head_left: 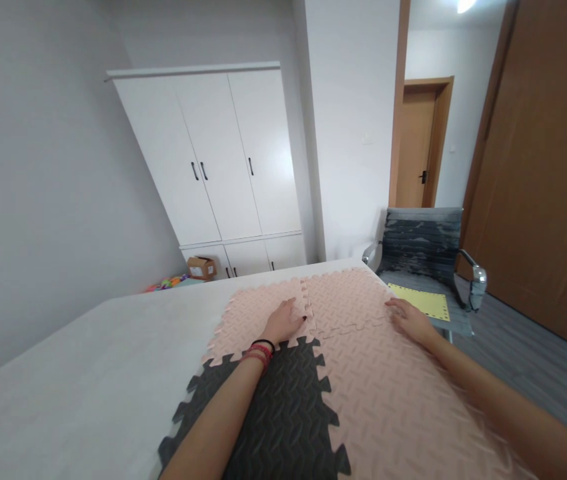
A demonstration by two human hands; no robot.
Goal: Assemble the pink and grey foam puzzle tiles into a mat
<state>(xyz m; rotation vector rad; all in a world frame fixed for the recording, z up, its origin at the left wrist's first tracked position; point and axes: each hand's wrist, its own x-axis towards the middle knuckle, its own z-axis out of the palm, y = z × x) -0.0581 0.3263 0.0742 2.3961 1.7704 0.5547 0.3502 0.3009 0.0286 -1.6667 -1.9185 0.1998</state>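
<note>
Interlocking foam mat tiles lie on a grey table (88, 373). Three pink tiles are joined: a far left one (253, 317), a far right one (343, 300) and a large near right one (393, 400). A black tile (273, 420) sits at the near left. My left hand (286, 319) lies flat on the far left pink tile, fingertips at the seam between the two far tiles. Red and black bands circle that wrist. My right hand (410, 319) presses flat on the right edge of the pink tiles, fingers apart. Neither hand holds anything.
A grey office chair (421, 243) stands beyond the table's right corner with a yellow sheet (421, 301) on its seat. A white wardrobe (223, 160) fills the back wall, with a cardboard box (202, 267) and colourful items on the floor. A brown door (538, 167) stands at the right.
</note>
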